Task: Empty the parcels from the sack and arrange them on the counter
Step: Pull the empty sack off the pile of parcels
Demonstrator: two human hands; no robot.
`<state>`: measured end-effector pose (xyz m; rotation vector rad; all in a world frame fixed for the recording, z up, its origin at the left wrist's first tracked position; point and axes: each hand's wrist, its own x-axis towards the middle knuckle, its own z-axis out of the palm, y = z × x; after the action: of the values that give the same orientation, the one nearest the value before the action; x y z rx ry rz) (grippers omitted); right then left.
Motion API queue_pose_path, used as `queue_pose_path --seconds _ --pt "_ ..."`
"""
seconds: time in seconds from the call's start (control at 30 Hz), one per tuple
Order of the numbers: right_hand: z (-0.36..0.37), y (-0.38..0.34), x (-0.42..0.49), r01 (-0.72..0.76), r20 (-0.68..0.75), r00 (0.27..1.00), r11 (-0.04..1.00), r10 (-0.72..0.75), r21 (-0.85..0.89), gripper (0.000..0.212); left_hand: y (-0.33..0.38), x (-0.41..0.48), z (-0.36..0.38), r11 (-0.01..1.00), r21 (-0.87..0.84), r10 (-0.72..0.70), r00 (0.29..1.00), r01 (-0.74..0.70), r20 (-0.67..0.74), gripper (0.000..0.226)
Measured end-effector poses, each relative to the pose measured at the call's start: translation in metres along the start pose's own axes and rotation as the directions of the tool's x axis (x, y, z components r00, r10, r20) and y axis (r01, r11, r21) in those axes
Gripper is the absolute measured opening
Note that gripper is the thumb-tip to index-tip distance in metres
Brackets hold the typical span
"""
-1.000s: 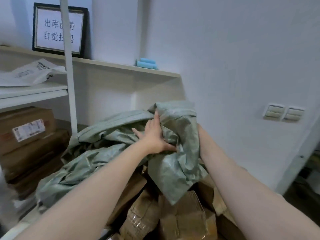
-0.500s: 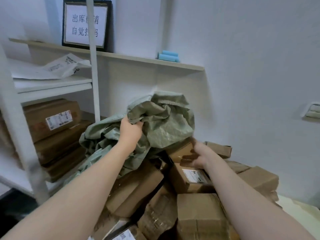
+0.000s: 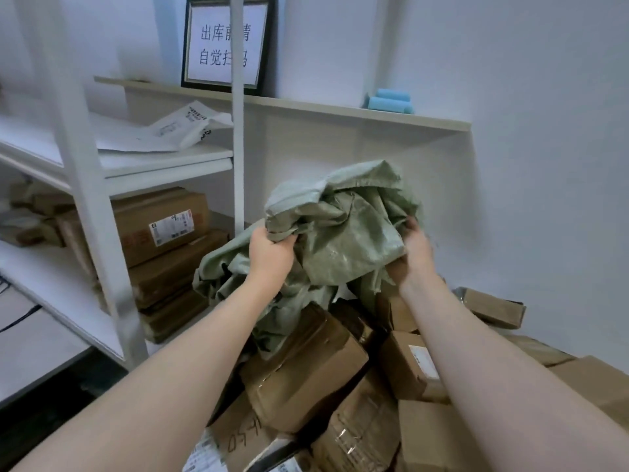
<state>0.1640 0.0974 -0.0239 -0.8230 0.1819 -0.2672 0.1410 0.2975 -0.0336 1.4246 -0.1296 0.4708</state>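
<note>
Green, limp, prob. emptied — grips bunched sack (image 3: 347, 233) w/ left hand (image 3: 270, 253) & right hand (image 3: 417, 247), both clamped tight into fabric, just above loose heap of parcels (image 3: 306, 362); leaves arranging on counter (hidden under them) yet to start, approx. half remaining.

Left hand (image 3: 270, 248) and right hand (image 3: 413, 245) on crumpled green sack (image 3: 343, 226) over parcels (image 3: 306, 366)

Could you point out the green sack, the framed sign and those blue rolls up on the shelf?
green sack (image 3: 343, 240): head view, on its crumpled middle.
framed sign (image 3: 212, 46): head view, on the left part of its white paper.
blue rolls (image 3: 393, 95): head view, on the upper roll.
</note>
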Motion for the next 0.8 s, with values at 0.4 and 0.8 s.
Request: queue_pose_path --seconds 0.4,0.8 --pt "-0.050 -0.160 -0.060 0.460 -0.113 0.874 0.880 -0.473 -0.120 0.038 0.054 -0.021 0.142 0.992 -0.083 0.106 0.977 -0.092 0.185 0.021" --pt "-0.169 -0.243 -0.118 0.442 -0.236 0.821 0.840 -0.520 -0.316 0.038 0.068 -0.117 0.252 0.745 0.551 -0.033 0.805 -0.375 0.593 0.075"
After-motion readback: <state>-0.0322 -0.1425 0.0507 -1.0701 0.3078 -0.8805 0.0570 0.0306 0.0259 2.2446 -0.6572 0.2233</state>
